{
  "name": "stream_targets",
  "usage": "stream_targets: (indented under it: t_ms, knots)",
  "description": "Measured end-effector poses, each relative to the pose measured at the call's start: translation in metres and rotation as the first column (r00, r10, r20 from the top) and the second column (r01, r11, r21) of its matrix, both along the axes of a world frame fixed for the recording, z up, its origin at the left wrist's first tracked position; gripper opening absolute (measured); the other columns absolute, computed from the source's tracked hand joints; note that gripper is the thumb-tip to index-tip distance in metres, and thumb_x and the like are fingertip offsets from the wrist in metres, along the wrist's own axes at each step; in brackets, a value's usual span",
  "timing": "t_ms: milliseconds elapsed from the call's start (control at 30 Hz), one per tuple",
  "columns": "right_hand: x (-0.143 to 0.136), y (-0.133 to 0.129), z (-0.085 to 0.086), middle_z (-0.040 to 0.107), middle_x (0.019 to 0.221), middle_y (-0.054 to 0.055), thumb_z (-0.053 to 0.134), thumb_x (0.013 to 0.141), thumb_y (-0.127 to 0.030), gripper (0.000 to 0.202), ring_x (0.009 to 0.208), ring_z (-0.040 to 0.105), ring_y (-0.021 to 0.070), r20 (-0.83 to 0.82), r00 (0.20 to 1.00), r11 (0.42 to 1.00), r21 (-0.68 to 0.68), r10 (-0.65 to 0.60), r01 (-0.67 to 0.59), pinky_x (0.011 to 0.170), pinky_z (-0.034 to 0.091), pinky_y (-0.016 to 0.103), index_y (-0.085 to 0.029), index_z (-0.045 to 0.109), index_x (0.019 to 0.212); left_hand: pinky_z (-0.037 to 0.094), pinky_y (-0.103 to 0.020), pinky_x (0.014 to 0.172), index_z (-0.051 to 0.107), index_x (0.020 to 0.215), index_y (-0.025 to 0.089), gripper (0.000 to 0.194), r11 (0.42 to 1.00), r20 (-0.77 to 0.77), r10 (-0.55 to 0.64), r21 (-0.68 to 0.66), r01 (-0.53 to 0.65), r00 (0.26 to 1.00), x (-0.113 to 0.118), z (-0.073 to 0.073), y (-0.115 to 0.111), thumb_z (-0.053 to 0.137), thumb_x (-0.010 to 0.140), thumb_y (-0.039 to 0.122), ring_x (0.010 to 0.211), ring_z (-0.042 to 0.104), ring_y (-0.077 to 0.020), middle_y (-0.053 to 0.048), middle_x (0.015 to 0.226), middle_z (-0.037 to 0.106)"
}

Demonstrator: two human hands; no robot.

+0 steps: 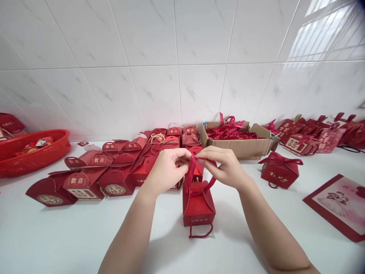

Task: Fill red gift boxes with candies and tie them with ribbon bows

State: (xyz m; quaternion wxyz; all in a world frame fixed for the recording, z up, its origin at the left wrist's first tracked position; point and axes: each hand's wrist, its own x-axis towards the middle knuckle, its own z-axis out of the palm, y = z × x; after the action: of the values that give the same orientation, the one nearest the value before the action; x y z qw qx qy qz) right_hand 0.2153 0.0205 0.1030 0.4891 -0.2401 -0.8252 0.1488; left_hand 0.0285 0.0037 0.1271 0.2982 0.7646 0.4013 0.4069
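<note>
A small red gift box [199, 209] stands upright on the white surface in front of me, a red cord handle hanging from its front. Red ribbon [191, 171] rises from both sides of the box top to my fingertips. My left hand [172, 167] pinches the ribbon above the box. Close beside it, my right hand [221, 164] also has its fingertips closed on the ribbon. The two hands meet at the ribbon's top, which their fingers partly hide.
Rows of red boxes [85, 182] stand at the left and behind. A cardboard box [242, 148] holds red ribbons. Rightward are a ribbon-tied box [280, 173], a picture card [339, 205] and more gift bags. A red basin [57, 152] is far left.
</note>
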Motion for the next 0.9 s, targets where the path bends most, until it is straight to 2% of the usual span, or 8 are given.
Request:
stream_targets:
  t_ms: [67, 167, 267, 367, 467, 600, 733, 900]
  knots:
    - [-0.004, -0.004, -0.003, 0.073, 0.090, 0.005, 0.055, 0.088, -0.026, 0.019, 0.082, 0.065, 0.0168, -0.151, 0.988, 0.980, -0.196, -0.015, -0.015, 0.074, 0.053, 0.031, -0.022, 0.073, 0.093, 0.051, -0.023, 0.060, 0.056, 0.076, 0.017, 0.013, 0.997, 0.004, 0.054, 0.046, -0.054, 0.999, 0.000, 0.000, 0.001, 0.049, 0.071, 0.007, 0.064, 0.058, -0.0116, 0.000, 0.071, 0.059]
    - [-0.004, -0.008, -0.008, 0.073, 0.100, 0.006, 0.061, 0.085, -0.037, 0.022, 0.097, 0.065, 0.0199, -0.411, 0.910, 0.869, -0.468, -0.050, -0.164, 0.085, 0.051, 0.035, -0.021, 0.074, 0.093, 0.052, -0.024, 0.069, 0.053, 0.079, 0.018, 0.010, 0.977, -0.015, 0.131, 0.170, -0.127, 0.991, -0.006, 0.003, 0.000, 0.053, 0.073, 0.009, 0.072, 0.061, -0.0122, 0.000, 0.077, 0.059]
    - [0.010, -0.012, -0.015, 0.073, 0.097, 0.007, 0.064, 0.081, -0.044, 0.028, 0.091, 0.066, 0.0187, -0.505, 0.849, 0.790, -0.580, -0.157, -0.199, 0.080, 0.051, 0.033, -0.020, 0.073, 0.092, 0.052, -0.028, 0.078, 0.056, 0.088, 0.019, 0.010, 0.944, -0.022, 0.229, 0.249, -0.216, 0.973, -0.022, 0.004, -0.009, 0.058, 0.078, 0.017, 0.080, 0.064, -0.0153, -0.003, 0.083, 0.064]
    - [0.034, -0.021, -0.027, 0.071, 0.076, 0.006, 0.064, 0.080, -0.046, 0.031, 0.072, 0.064, 0.0163, -0.354, 0.890, 0.796, -0.604, -0.288, 0.018, 0.067, 0.049, 0.028, -0.016, 0.071, 0.083, 0.050, -0.033, 0.086, 0.056, 0.102, 0.021, 0.025, 0.927, -0.027, 0.349, 0.157, -0.341, 0.937, -0.050, -0.008, -0.024, 0.063, 0.079, 0.026, 0.088, 0.066, -0.0188, -0.004, 0.085, 0.068]
    - [0.064, -0.034, -0.053, 0.064, 0.059, 0.005, 0.059, 0.080, -0.049, 0.036, 0.058, 0.059, 0.0165, -0.069, 0.902, 0.758, -0.571, -0.427, 0.315, 0.055, 0.045, 0.027, -0.015, 0.064, 0.069, 0.051, -0.033, 0.082, 0.053, 0.111, 0.021, 0.040, 0.883, -0.018, 0.466, -0.056, -0.466, 0.884, -0.087, -0.039, -0.044, 0.066, 0.075, 0.035, 0.084, 0.067, -0.0201, -0.002, 0.081, 0.069]
    - [0.102, -0.051, -0.099, 0.056, 0.047, 0.001, 0.053, 0.077, -0.045, 0.034, 0.045, 0.050, 0.0151, 0.238, 0.741, 0.603, -0.453, -0.628, 0.656, 0.048, 0.038, 0.027, -0.019, 0.054, 0.055, 0.052, -0.035, 0.075, 0.053, 0.100, 0.020, 0.045, 0.750, -0.090, 0.617, -0.233, -0.619, 0.782, -0.132, -0.095, -0.065, 0.068, 0.065, 0.042, 0.075, 0.067, -0.0231, -0.001, 0.067, 0.067]
    - [0.122, -0.065, -0.121, 0.057, 0.046, 0.002, 0.051, 0.077, -0.041, 0.030, 0.043, 0.050, 0.0165, 0.354, 0.678, 0.492, -0.487, -0.644, 0.721, 0.047, 0.038, 0.028, -0.020, 0.057, 0.057, 0.051, -0.036, 0.072, 0.052, 0.090, 0.022, 0.037, 0.697, -0.220, 0.633, -0.253, -0.670, 0.742, -0.147, -0.129, -0.070, 0.062, 0.062, 0.043, 0.071, 0.067, -0.0245, 0.000, 0.063, 0.067]
    - [0.119, -0.072, -0.116, 0.055, 0.047, 0.002, 0.050, 0.075, -0.039, 0.027, 0.046, 0.053, 0.0177, 0.364, 0.624, 0.461, -0.444, -0.691, 0.769, 0.049, 0.038, 0.028, -0.020, 0.054, 0.056, 0.050, -0.034, 0.072, 0.049, 0.089, 0.022, 0.027, 0.696, -0.302, 0.639, -0.163, -0.699, 0.707, -0.145, -0.136, -0.061, 0.055, 0.067, 0.037, 0.073, 0.068, -0.0238, -0.001, 0.067, 0.069]
